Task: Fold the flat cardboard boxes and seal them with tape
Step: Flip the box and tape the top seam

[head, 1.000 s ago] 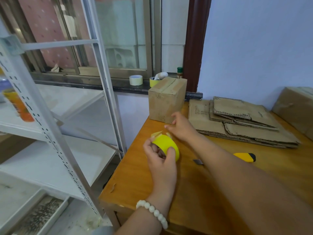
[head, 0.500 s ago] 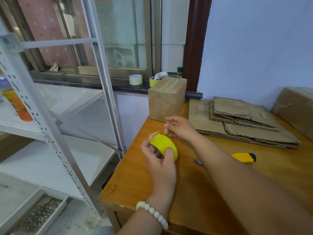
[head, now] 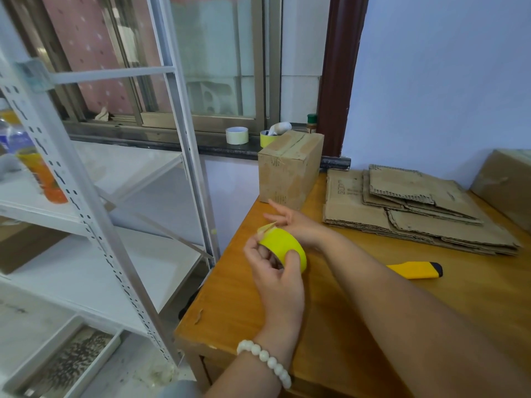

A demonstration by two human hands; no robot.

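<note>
My left hand [head: 275,278] grips a yellow tape roll [head: 283,245] above the wooden table [head: 247,305], fingers inside the core and thumb on the outside. Its loose tape end [head: 267,227] sticks up at the roll's top. My right hand [head: 296,225] is just behind the roll with two fingers stretched out toward the loose end; whether it touches the tape is hidden. A folded, taped cardboard box [head: 290,168] stands at the table's far left corner. A stack of flat cardboard boxes [head: 408,208] lies to its right.
A yellow utility knife [head: 413,270] lies on the table to the right of my arms. Another cardboard box [head: 505,182] sits at the far right. Two tape rolls [head: 237,135] rest on the window sill. A white metal shelf rack [head: 86,211] stands left of the table.
My right hand drew back from the roll's top and its fingers spread open. The roll has tilted a little in my left hand.
</note>
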